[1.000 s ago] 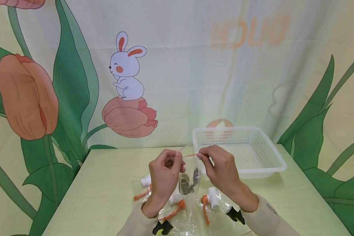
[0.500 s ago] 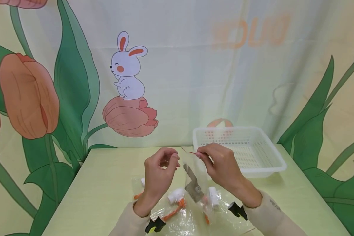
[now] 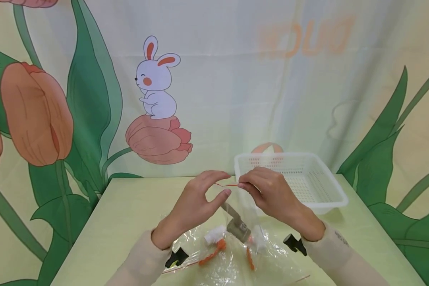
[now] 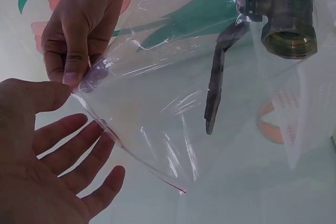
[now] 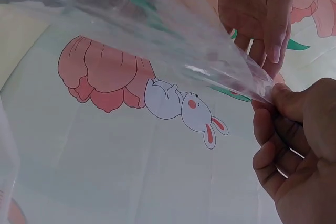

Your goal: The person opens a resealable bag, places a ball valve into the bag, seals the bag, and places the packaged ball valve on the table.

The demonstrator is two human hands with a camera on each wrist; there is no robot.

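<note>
A clear zip bag (image 4: 157,108) with a red seal line hangs between my hands. Inside it is a metal ball valve (image 4: 290,17) with a long lever; in the head view the valve (image 3: 238,229) hangs just above the table. My right hand (image 3: 269,190) pinches one end of the bag's mouth between thumb and fingers. My left hand (image 3: 198,196) has its thumb and fingers spread beside the red seal edge. In the left wrist view its fingertips (image 4: 107,129) lie close to that edge, and whether they touch it I cannot tell.
On the table lie clear bags holding white plastic fittings (image 3: 215,235) with orange handles (image 3: 213,254). A white perforated basket (image 3: 330,194) stands at the back right. Behind the table hangs a printed curtain (image 3: 214,99) with tulips and a rabbit.
My left hand let go of the bag's edge, drew back left, then came in again with its fingers spread. The valve has swung below the right hand's grip, its lever pointing up and left.
</note>
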